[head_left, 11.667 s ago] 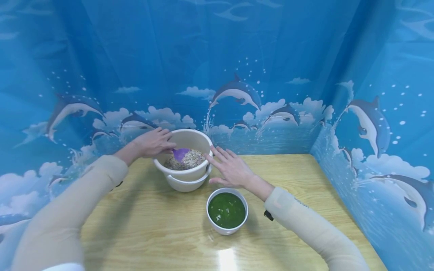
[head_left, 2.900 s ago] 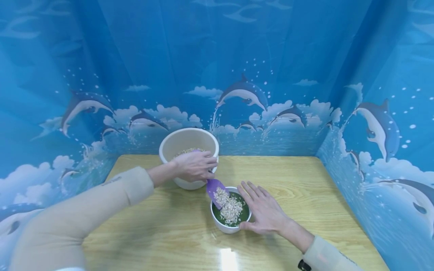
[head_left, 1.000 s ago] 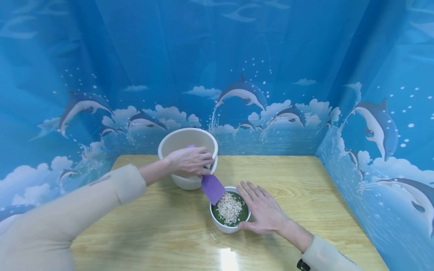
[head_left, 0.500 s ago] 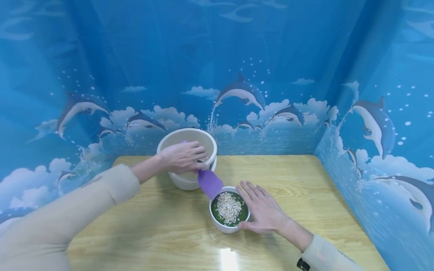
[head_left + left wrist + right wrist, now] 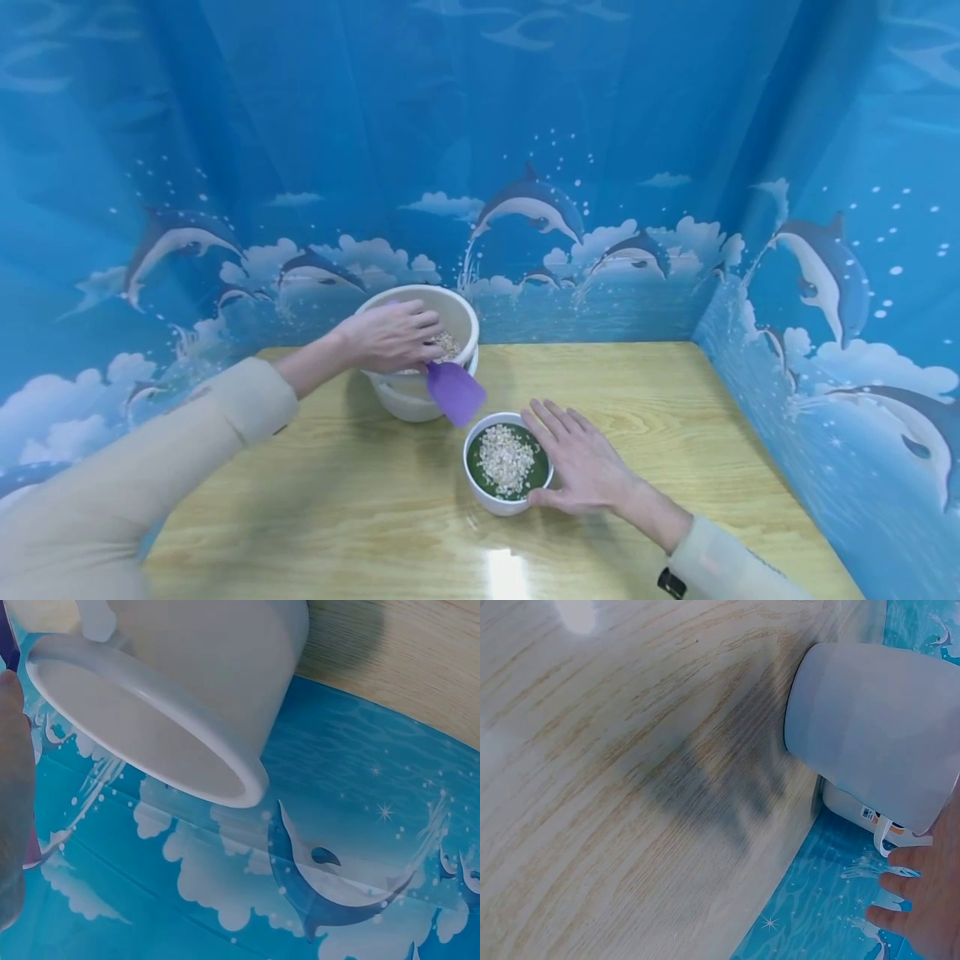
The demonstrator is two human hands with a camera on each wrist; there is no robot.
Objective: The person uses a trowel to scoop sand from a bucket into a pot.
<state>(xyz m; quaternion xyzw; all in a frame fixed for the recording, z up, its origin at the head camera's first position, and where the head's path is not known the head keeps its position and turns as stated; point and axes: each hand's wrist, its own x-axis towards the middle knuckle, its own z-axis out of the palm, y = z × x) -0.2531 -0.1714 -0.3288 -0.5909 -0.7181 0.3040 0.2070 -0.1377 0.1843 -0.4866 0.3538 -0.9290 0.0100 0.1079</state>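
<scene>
My left hand [image 5: 393, 335] is over the white bucket [image 5: 405, 407] and grips a purple scoop [image 5: 456, 393] by its handle. The scoop's blade is turned over and hangs past the bucket's near right rim, its hollow side hidden. Pale oat-like flakes [image 5: 448, 343] show inside the bucket. In front stands a smaller white tub [image 5: 501, 507] of dark green liquid, with a heap of the same flakes [image 5: 506, 460] on top. My right hand [image 5: 581, 467] rests against the tub's right rim, fingers straight. The right wrist view shows this tub [image 5: 877, 735] beside the fingers.
Both containers stand on a wood-grain table [image 5: 337, 500]. A blue dolphin-print curtain [image 5: 615, 275] encloses the back and sides, close behind the bucket. The bucket's wall [image 5: 210, 660] fills the top of the left wrist view.
Flakes from the bucket have been tipped onto the green liquid. The scoop has since turned over and drawn back up-left to the bucket. Earlier my right hand moved from beside the bucket to the tub.
</scene>
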